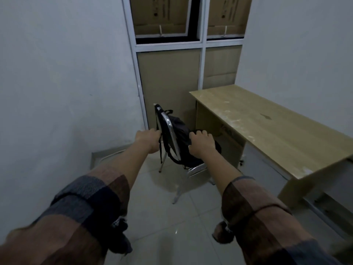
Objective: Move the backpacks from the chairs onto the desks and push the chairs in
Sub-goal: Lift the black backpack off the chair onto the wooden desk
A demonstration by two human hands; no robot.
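Observation:
A black backpack (180, 129) sits on the seat of a metal-framed chair (171, 129) that stands left of a light wooden desk (267, 127), pulled out from it. My left hand (148, 139) is at the left edge of the chair's backrest, fingers curled where a black strap hangs. My right hand (201, 144) rests on top of the backpack with fingers bent into the fabric. The lower part of the backpack is hidden behind my right hand and the backrest.
White walls close in on the left and right. A metal-framed window (170, 73) covered with cardboard stands behind the chair. Pale floor tiles (168, 217) stretch between me and the chair. The desk's near corner (298, 176) juts toward my right arm.

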